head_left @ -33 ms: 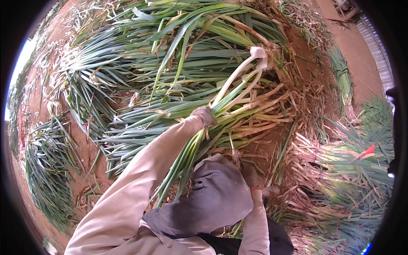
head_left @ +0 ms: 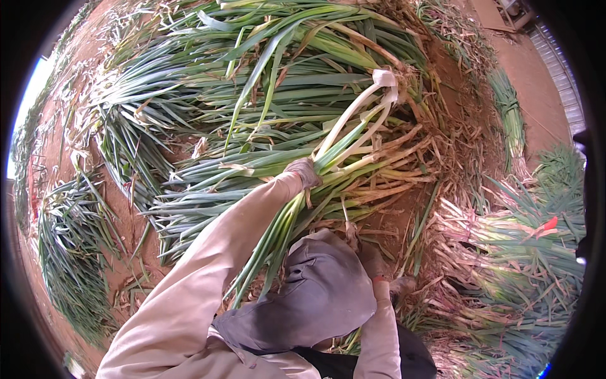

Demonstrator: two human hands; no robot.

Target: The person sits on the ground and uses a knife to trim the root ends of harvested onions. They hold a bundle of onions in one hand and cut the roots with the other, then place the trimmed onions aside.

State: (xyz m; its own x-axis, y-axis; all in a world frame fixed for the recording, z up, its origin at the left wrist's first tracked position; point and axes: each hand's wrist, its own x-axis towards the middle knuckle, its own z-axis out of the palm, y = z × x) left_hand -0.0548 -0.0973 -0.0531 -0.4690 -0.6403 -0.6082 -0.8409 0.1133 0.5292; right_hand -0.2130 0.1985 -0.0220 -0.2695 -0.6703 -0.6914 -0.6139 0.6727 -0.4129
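My left hand point(head_left: 304, 174), in a dirty pale glove, is closed round a few green onions point(head_left: 341, 151). Their white stems reach up and right to pale, peeled-looking ends; their green leaves hang below the hand beside my bent knee point(head_left: 328, 284). Under them lies a broad heap of green onions point(head_left: 252, 88), leaves to the left and brownish stems to the right. My right hand point(head_left: 372, 258) is low beside the knee, dark and partly hidden, with an orange band at its wrist. Close to it a thin pale stalk point(head_left: 345, 211) points upward; I cannot tell whether the hand holds it.
More bunches lie at the left point(head_left: 69, 246). On the right is a large pile of onions with pinkish stems point(head_left: 480, 271), a red scrap point(head_left: 548, 224) on it. A tied bundle point(head_left: 508, 114) lies farther back by a corrugated wall point(head_left: 555, 69). Dry peelings point(head_left: 464, 139) litter the brown ground.
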